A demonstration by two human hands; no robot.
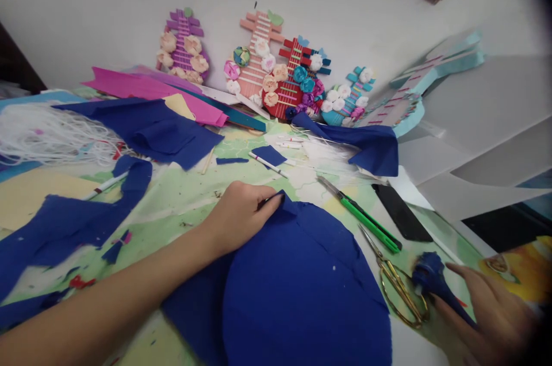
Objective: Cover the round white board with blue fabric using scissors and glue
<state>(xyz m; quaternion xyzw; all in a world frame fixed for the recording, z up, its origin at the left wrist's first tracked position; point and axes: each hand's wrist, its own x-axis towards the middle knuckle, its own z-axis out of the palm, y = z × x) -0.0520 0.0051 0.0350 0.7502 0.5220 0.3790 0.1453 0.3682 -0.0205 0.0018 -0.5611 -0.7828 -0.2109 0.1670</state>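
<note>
A large rounded piece covered in dark blue paper [302, 285] lies at the front centre. At its upper left edge my left hand [245, 210] pinches a folded flap of the blue paper between thumb and fingers. On the right, my right hand [487, 308] has its fingers around a dark blue tool [435, 279], perhaps a glue gun, slightly blurred. Between the tool and the blue piece are gold-handled scissors [399, 285], pointing away. Above them lies a green cutter knife [366, 219] with its blade out.
A black phone [401, 212] lies right of the cutter. Blue paper scraps [159, 130], white string [56, 133] and pens [269, 164] are spread over the table. Decorated guitar shapes [254, 67] lean on the wall. A light blue guitar shape [414, 95] stands at the right.
</note>
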